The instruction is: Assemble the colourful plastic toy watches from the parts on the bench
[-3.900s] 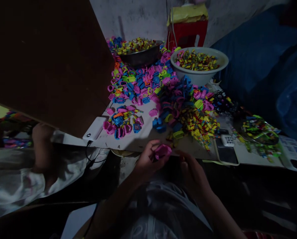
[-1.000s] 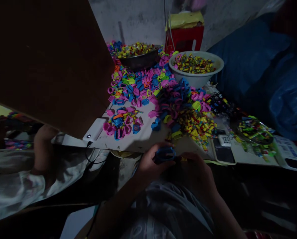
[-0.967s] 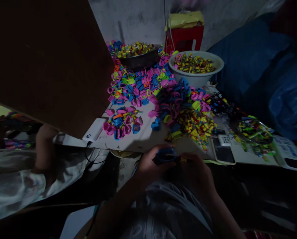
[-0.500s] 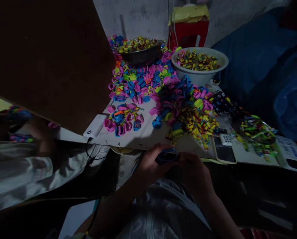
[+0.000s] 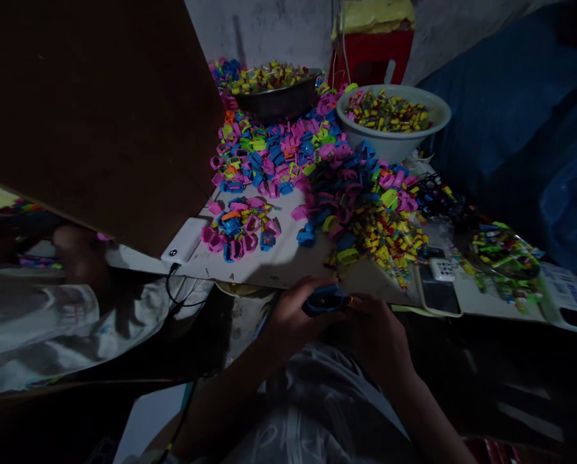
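Observation:
My left hand (image 5: 293,316) is closed round a small blue plastic ring-shaped piece (image 5: 325,299) just below the table's near edge. My right hand (image 5: 372,325) is closed against the piece's right end, pinching something small and yellowish there that I cannot make out. Both hands sit over my lap. On the table beyond lies a heap of pink, blue and green plastic pieces (image 5: 317,167), and a spread of small yellow and red parts (image 5: 389,238) lies nearest my right hand.
A white bowl (image 5: 394,145) and a metal bowl (image 5: 278,103) of small parts stand at the back. A white power bank (image 5: 184,240), a phone (image 5: 438,296) and a small remote (image 5: 441,269) lie near the edge. A dark board (image 5: 89,109) hides the left; another person's arm (image 5: 75,258) is below it.
The pink piece in my left hand 3.9 s ago has given way to a blue one. Over the last second my hands have barely shifted; the camera tilted slightly.

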The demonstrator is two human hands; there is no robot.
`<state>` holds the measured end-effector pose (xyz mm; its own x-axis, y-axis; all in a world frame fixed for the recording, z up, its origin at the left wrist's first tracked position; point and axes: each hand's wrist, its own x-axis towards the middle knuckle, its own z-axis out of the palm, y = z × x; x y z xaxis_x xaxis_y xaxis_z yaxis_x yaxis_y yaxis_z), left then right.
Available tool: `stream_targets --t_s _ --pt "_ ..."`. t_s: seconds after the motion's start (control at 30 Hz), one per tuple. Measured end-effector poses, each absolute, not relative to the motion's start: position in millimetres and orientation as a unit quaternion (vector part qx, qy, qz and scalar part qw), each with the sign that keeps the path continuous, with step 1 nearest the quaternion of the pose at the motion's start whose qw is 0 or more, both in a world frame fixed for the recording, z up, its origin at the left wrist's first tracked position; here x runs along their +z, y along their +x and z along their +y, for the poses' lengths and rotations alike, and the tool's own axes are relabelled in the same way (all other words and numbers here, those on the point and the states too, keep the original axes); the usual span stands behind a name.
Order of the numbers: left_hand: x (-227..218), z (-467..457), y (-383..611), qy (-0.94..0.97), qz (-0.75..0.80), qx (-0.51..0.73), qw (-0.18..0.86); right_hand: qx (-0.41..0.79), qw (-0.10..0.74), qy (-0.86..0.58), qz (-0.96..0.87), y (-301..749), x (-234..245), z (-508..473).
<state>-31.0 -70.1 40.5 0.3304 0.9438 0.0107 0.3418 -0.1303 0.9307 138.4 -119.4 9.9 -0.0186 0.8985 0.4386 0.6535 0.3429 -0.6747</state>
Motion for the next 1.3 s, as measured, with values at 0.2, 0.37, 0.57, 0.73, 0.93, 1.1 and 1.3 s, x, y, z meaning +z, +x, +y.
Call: stream_targets --t_s 0.2,0.37,0.57,0.73,0.93,1.1,1.3 --pt "34 -71 -36 0.651 0.514 0.311 0.465 0.111 0.355 -0.558 -0.742 135 18 -115" --pt "22 -69 -37 0.634 0.486 0.262 0.542 0.076 0.264 -0.584 -0.764 136 12 -116" --pt "12 -60 -41 0.695 0.456 0.187 0.524 0.134 0.197 -0.585 -0.776 130 -12 -114" --pt "7 -19 -69 0.72 0.542 0.21 0.38 0.117 0.19 -0.637 -0.738 150 -40 -78" --pt "4 58 -119 0.695 0.675 0.239 0.069 0.039 0.136 -0.655 -0.743 172 -62 -48" --pt "-6 74 -95 0.721 0.665 0.188 -0.045 0.031 0.148 -0.644 -0.75 164 -60 -49" --pt "-35 72 -38 0.785 0.596 0.159 0.065 0.064 0.189 -0.652 -0.731 167 -67 -59"
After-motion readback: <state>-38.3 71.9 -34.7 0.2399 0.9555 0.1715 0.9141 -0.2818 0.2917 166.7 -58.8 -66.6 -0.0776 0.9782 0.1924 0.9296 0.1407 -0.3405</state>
